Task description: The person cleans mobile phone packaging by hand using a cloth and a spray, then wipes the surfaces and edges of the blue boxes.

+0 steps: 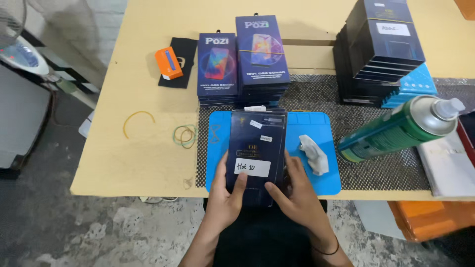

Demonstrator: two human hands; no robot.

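- A small phone-accessory repair or packing workshop.
- Stacks of dark retail boxes [381, 54] and blue boxes [242, 64] crowd a plain wooden table [138, 158].
- A blue work mat [307, 128], a spray can [396, 129] and rubber bands [185, 135] lie about.
- Rough concrete floor [74, 232].

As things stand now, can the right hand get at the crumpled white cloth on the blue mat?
Probably yes. The white cloth lies bare on the blue mat, just beyond the right hand, with nothing between them. But that hand, like the left hand, is gripping the dark flat box and would have to let go.
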